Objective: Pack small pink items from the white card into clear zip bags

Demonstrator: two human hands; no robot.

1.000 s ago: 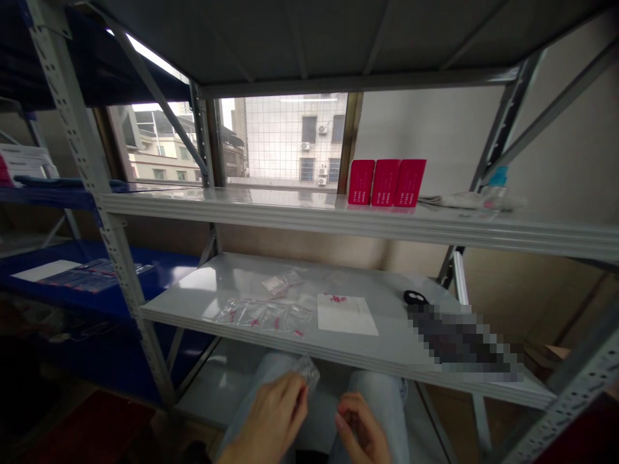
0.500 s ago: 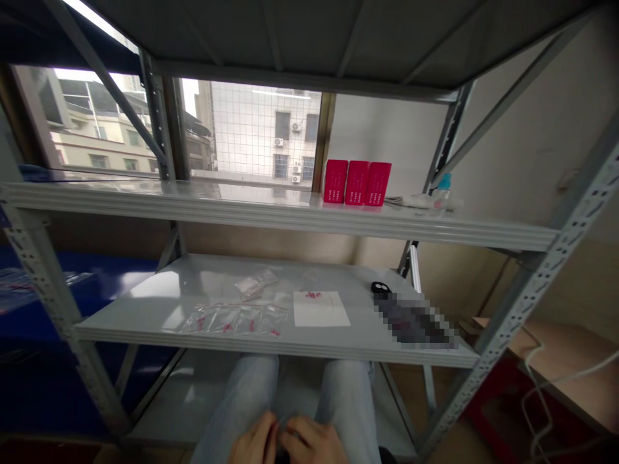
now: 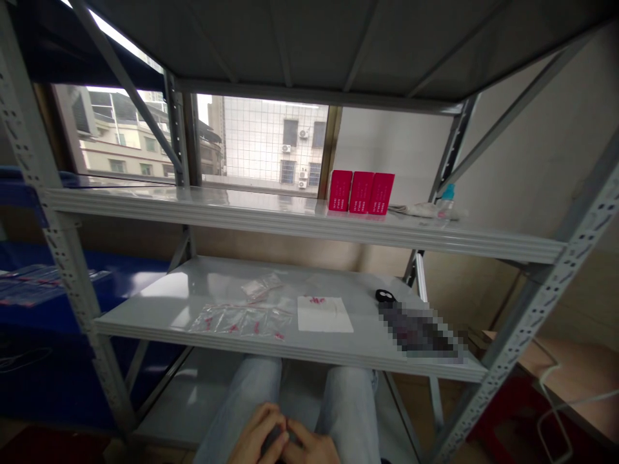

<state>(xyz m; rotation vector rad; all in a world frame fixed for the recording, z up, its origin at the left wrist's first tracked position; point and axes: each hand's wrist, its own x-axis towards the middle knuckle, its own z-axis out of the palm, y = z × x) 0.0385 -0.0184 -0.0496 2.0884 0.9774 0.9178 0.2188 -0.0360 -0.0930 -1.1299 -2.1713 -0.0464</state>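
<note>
Low in the view, over my lap, my left hand (image 3: 260, 435) and my right hand (image 3: 309, 444) meet with curled fingers. Between them is something small and dark (image 3: 273, 439), mostly covered by the fingers, so its kind is not clear. On the shelf board (image 3: 159, 303) above my knees lie flat clear plastic bags (image 3: 244, 320) with red print. A smaller clear bag (image 3: 261, 287) rests behind them. To their right is a white sheet (image 3: 325, 316) with red marks on its far edge. Neither hand touches these.
Three red boxes (image 3: 362, 192) stand on the upper shelf (image 3: 271, 219), with a blue-capped bottle (image 3: 447, 200) and a cloth (image 3: 418, 210) to their right. A black-handled object (image 3: 385, 296) lies beside a pixelated patch. Metal posts (image 3: 546, 303) frame both sides.
The whole scene has shifted slightly right and down as the camera turned. My hands remain together in my lap, and my left fingers have risen a little around the dark thing.
</note>
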